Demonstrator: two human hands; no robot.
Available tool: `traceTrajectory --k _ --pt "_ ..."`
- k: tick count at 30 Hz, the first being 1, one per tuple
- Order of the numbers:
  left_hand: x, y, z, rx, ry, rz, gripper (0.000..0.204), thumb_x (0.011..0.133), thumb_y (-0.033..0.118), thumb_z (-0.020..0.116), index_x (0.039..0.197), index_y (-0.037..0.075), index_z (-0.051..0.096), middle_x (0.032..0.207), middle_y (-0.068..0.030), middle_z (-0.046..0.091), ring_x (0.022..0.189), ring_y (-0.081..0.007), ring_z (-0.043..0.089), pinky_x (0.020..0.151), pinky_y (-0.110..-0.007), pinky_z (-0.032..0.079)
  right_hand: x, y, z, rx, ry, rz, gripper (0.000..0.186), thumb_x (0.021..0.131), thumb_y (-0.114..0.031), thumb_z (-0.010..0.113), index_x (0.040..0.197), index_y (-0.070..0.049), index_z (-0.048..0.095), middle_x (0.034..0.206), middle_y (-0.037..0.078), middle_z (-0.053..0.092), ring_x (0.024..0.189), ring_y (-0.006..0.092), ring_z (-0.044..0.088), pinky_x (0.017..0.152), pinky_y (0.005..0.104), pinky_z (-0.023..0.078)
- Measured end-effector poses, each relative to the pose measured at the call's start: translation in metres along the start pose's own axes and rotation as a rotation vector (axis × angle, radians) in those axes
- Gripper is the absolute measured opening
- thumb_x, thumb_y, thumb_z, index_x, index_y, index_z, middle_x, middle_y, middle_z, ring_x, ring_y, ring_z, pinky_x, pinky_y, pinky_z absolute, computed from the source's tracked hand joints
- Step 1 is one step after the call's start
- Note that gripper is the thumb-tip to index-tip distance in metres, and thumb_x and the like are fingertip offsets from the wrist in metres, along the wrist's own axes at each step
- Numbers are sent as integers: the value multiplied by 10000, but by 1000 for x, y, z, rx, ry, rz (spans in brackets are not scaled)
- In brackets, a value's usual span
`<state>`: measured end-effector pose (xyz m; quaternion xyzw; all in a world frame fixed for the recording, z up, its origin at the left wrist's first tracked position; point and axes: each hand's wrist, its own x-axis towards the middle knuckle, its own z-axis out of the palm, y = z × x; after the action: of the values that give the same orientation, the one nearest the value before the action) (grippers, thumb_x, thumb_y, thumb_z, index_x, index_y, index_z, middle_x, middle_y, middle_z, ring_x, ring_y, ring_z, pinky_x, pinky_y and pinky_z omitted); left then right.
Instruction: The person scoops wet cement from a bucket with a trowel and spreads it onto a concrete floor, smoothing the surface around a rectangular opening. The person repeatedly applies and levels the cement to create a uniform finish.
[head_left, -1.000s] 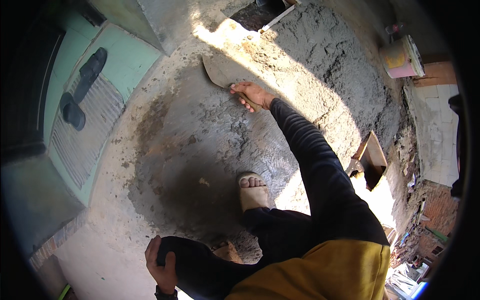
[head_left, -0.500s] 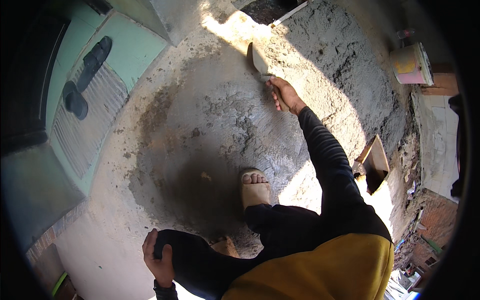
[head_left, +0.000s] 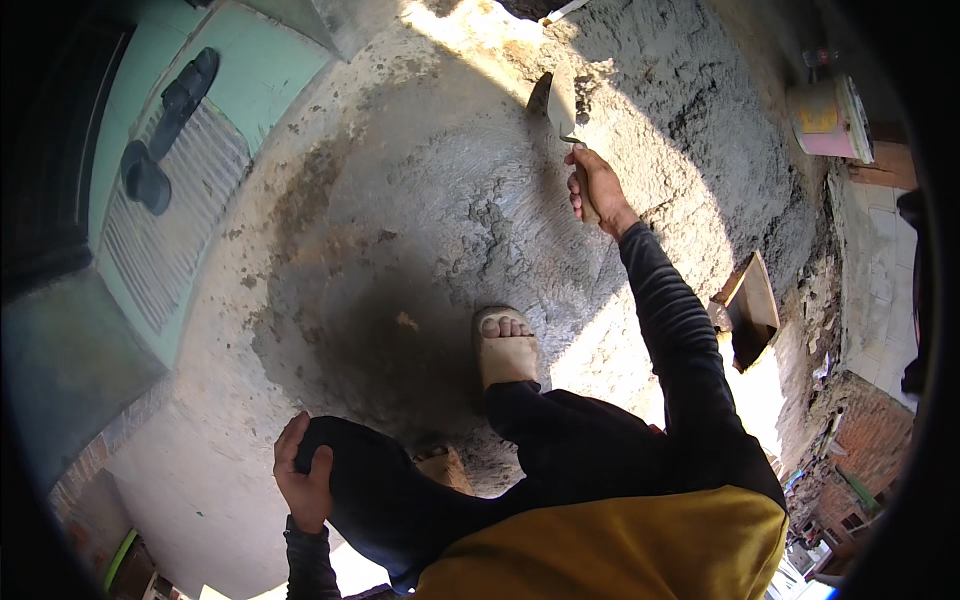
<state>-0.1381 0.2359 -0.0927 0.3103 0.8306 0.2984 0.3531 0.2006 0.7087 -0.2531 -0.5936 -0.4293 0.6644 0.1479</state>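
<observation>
A trowel [head_left: 563,103] extends from my right hand [head_left: 600,188], whose fingers are wrapped round its handle. Its pale blade points away from me, in a patch of sunlight at the edge of rough grey mortar [head_left: 700,90]. Whether the blade touches the mortar cannot be seen. Smoother wet cement [head_left: 430,150] spreads to its left and toward my foot. My left hand [head_left: 305,475] holds no object; it rests against my bent left knee [head_left: 350,460] with thumb and fingers apart.
My sandalled foot [head_left: 508,345] stands on the damp cement. At right lie a wooden box-like piece [head_left: 750,310] and a pale bucket [head_left: 830,120]. Dark sandals [head_left: 147,178] sit on a ribbed mat [head_left: 185,240] on the green tiled step at left.
My right hand has carried the trowel to the right, over the sunlit strip, and its blade has turned to point more straight ahead. My left hand stays at the knee.
</observation>
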Motion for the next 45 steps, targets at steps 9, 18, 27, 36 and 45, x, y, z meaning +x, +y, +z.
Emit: traceTrajectory --k 9,18,27,36,45 --pt "11 -1 2 63 -58 50 512 847 17 718 1356 -2 663 1394 -182 651 1335 -324 586 1162 -412 421 -12 40 151 -527 -536 13 450 1081 -488 520 1249 -75 579 646 18 477 479 135 507 440 340 456" --pt "7 -13 -6 3 -32 38 518 842 3 730 1356 2 666 1384 -186 655 1323 -323 596 1151 -402 434 -72 42 149 -573 -581 113 453 1081 -535 498 1191 -98 554 709 21 527 553 137 562 506 333 515" --pt "-9 -22 -25 17 -36 109 554 823 -35 706 1373 11 661 1382 -176 665 1332 -329 592 1157 -419 427 -47 66 112 -86 149 79 453 1090 -508 491 1075 -55 509 623 39 502 451 168 520 420 350 469" --pt "-4 -22 -18 51 -87 192 542 812 -38 713 1349 18 670 1378 -190 663 1307 -343 604 1132 -425 452 -143 129 232 -960 -744 -255 550 1085 -464 460 1282 43 545 1101 322 700 932 486 707 871 547 537" --pt "-17 -38 -32 -37 -96 181 565 828 -28 679 1391 0 642 1408 -199 644 1360 -350 575 1165 -428 420 -72 73 132 -241 96 105 545 1077 -570 472 1101 -28 523 714 93 568 494 175 562 417 354 483"
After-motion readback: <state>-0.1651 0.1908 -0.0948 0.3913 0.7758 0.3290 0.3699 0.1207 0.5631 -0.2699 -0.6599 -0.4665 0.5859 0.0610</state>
